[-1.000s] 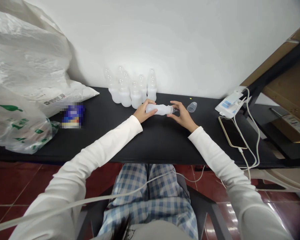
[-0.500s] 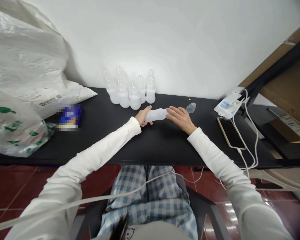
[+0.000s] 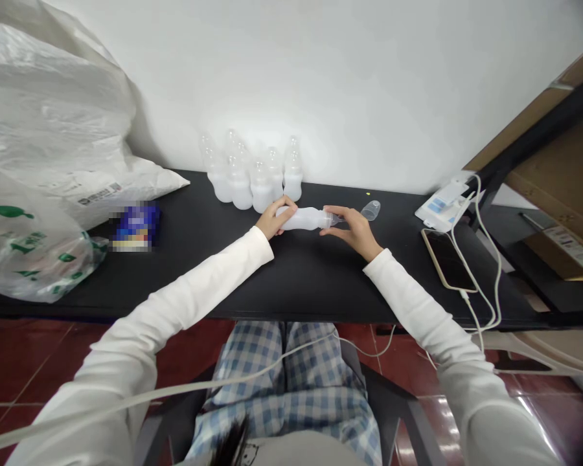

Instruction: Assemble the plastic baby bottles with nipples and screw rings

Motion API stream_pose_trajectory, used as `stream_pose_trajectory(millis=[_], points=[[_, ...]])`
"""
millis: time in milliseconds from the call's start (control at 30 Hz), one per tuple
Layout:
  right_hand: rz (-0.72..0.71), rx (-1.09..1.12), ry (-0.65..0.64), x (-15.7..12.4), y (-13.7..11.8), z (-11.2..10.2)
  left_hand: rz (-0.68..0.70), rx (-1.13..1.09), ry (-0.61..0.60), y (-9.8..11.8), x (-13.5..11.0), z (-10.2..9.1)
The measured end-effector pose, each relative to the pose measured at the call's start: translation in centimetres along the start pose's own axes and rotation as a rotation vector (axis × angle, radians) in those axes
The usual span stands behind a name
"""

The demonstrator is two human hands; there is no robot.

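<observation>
A whitish baby bottle [image 3: 304, 219] lies sideways just above the black tabletop, between my two hands. My left hand [image 3: 273, 219] is closed around its base end. At the other end, the thumb and fingers of my right hand [image 3: 348, 226] pinch the clear collar [image 3: 328, 219], and a clear nipple shows partly between them. Just beyond my right hand a clear dome-shaped cap [image 3: 370, 210] rests on the table. Behind my left hand stand several upright bottles [image 3: 243, 194] of the same kind with clear caps on, grouped near the wall.
Large white plastic bags [image 3: 53, 129] fill the left side, with a blue packet [image 3: 136, 225] beside them. To the right lie a phone [image 3: 448, 259] on a charging cable and a white power strip [image 3: 444, 202]. Cardboard boxes [image 3: 558, 175] stand at the far right.
My right hand's fingers have gone from lying over the bottle's neck to pinching its collar, so the clear end now shows. The left hand has turned slightly on the base.
</observation>
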State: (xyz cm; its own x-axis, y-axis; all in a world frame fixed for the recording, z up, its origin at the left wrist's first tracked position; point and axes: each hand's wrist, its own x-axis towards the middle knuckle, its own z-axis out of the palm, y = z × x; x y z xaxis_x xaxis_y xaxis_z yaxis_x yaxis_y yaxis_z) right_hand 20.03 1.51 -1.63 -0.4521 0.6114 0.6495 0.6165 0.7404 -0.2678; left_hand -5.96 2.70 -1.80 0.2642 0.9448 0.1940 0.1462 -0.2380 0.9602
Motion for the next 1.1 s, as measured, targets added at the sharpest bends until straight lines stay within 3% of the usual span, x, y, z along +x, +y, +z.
stream_pose_trajectory(millis=[167, 400, 500, 667, 933, 1000, 1100], points=[[0.132, 0.133, -0.006, 0.0, -0.1, -0.2, 0.315, 0.307, 0.036, -0.3, -0.2, -0.7], [0.180, 0.247, 0.001, -0.2, -0.4, 1.0, 0.304, 0.328, 0.048, 0.7, -0.6, -0.9], [0.120, 0.219, 0.046, -0.4, 0.0, 1.4, 0.201, 0.254, 0.082, 1.0, -0.6, -0.4], [-0.067, 0.033, 0.081, -0.4, 0.4, 1.2, -0.118, 0.041, 0.069, 1.7, -0.9, 0.7], [-0.210, -0.049, -0.031, -0.4, -0.7, -0.1, -0.604, -0.147, -0.219, 3.0, 0.1, -0.4], [-0.218, -0.051, -0.053, -0.3, -1.1, -0.2, -0.662, -0.141, -0.272, 2.9, 0.4, -1.0], [-0.210, -0.061, -0.076, 0.0, -1.3, -0.4, -0.642, -0.161, -0.312, 2.6, 0.7, -1.5]])
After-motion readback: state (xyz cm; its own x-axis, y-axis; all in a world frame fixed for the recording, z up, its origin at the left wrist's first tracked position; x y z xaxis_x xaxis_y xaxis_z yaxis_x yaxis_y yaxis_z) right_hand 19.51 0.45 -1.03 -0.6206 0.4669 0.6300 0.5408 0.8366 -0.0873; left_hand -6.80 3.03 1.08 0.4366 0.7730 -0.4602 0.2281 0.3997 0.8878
